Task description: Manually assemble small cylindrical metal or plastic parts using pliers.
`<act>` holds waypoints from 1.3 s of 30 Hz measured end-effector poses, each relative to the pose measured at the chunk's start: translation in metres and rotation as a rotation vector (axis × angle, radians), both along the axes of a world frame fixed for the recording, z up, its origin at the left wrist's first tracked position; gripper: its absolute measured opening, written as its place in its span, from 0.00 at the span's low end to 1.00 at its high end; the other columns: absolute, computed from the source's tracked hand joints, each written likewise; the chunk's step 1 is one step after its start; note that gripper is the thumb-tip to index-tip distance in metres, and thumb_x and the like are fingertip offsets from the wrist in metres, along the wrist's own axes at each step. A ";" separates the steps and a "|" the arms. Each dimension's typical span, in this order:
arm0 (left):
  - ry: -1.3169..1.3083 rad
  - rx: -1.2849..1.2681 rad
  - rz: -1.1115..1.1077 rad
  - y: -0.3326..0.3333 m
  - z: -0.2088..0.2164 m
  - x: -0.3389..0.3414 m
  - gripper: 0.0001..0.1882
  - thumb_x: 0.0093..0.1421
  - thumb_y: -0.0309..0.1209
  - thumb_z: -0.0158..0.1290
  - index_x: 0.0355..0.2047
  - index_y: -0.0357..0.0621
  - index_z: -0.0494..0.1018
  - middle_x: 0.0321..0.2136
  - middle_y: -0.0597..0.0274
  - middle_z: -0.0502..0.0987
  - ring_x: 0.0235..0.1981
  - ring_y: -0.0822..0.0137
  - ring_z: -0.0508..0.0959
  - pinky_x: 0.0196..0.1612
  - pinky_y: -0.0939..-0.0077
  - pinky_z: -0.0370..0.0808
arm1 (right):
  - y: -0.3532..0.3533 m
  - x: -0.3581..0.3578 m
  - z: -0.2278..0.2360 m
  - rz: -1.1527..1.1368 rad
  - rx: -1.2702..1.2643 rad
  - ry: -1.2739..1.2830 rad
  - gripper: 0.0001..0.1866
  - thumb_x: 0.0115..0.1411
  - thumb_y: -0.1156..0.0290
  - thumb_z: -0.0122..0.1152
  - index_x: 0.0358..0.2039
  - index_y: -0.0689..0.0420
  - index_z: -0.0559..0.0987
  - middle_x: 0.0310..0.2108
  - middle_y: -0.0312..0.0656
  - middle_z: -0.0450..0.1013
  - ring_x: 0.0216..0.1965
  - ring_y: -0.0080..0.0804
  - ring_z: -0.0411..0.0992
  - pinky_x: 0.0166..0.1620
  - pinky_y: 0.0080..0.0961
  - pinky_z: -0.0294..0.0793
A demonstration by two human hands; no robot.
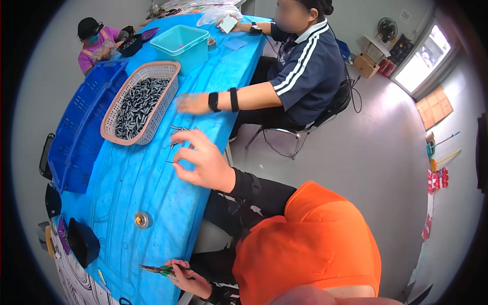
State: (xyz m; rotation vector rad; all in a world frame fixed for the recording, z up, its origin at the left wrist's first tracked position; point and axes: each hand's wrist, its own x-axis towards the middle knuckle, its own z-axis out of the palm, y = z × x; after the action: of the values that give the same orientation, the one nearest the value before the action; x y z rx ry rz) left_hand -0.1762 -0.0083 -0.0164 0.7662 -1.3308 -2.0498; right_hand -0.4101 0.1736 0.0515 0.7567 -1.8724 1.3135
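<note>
My left hand [192, 280], at the bottom of the view, is closed around pliers [151, 268] with green handles and a slim metal nose, held over the table edge. My right hand [201, 161] is above the table with its fingers curled. A thin dark piece [169, 161] sticks out at its fingertips, too small to make out. Just beyond that hand lies a small pile of dark and silvery pieces [182, 129], partly hidden by my fingers. A pink perforated basket [108, 133] holds many short black and grey pieces [140, 108].
A blue sheet [122, 175] covers the table. Blue crates [76, 147], a teal tub [180, 38], a small round metal container [143, 219] and a black bin [83, 243] stand on it. A co-worker's blurred hand [192, 103] reaches beside the basket; another person [96, 46] works at the far end.
</note>
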 end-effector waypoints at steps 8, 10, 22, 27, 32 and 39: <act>0.019 -0.062 -0.008 -0.005 -0.005 0.012 0.09 0.62 0.26 0.45 0.42 0.39 0.66 0.29 0.65 0.67 0.27 0.74 0.64 0.33 0.80 0.60 | -0.016 -0.040 -0.014 0.123 -0.104 -0.300 0.06 0.48 0.75 0.63 0.25 0.60 0.74 0.23 0.40 0.73 0.25 0.30 0.73 0.29 0.24 0.72; 0.014 -0.067 -0.004 -0.005 -0.006 0.014 0.09 0.62 0.26 0.45 0.42 0.39 0.66 0.29 0.65 0.67 0.27 0.74 0.64 0.33 0.79 0.60 | -0.019 -0.054 -0.008 0.107 -0.125 -0.388 0.06 0.48 0.75 0.63 0.24 0.60 0.74 0.20 0.41 0.73 0.23 0.28 0.74 0.27 0.23 0.72; 0.018 -0.085 0.021 -0.013 -0.015 0.020 0.10 0.61 0.28 0.47 0.42 0.37 0.66 0.28 0.63 0.67 0.28 0.73 0.66 0.33 0.79 0.63 | -0.070 -0.176 0.031 -0.073 -0.159 -0.136 0.06 0.46 0.76 0.61 0.26 0.63 0.75 0.22 0.47 0.74 0.25 0.39 0.76 0.31 0.30 0.75; 0.023 -0.070 0.035 -0.019 -0.019 0.021 0.11 0.61 0.28 0.49 0.43 0.36 0.66 0.28 0.63 0.68 0.27 0.73 0.66 0.32 0.79 0.63 | -0.062 -0.159 0.038 -0.256 0.046 -0.134 0.22 0.42 0.67 0.66 0.40 0.58 0.73 0.51 0.55 0.65 0.55 0.52 0.63 0.56 0.49 0.62; 0.018 -0.038 0.080 -0.025 -0.023 0.020 0.12 0.61 0.28 0.49 0.43 0.36 0.66 0.28 0.63 0.68 0.26 0.74 0.66 0.31 0.80 0.63 | -0.027 -0.079 0.011 -0.461 0.131 0.215 0.28 0.38 0.65 0.67 0.42 0.55 0.70 0.55 0.53 0.57 0.61 0.62 0.51 0.59 0.61 0.50; 0.016 -0.063 0.070 -0.026 -0.024 0.019 0.12 0.61 0.28 0.50 0.43 0.36 0.65 0.27 0.63 0.68 0.26 0.74 0.66 0.30 0.81 0.64 | -0.024 -0.070 -0.049 -0.020 0.539 -0.300 0.23 0.46 0.69 0.63 0.43 0.60 0.70 0.39 0.48 0.66 0.44 0.45 0.66 0.47 0.37 0.69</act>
State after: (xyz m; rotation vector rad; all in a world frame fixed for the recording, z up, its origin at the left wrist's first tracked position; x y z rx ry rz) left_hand -0.1568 -0.0347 -0.0407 0.7558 -1.3344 -1.9464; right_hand -0.4805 0.1495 0.0021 0.8343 -2.5184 0.9493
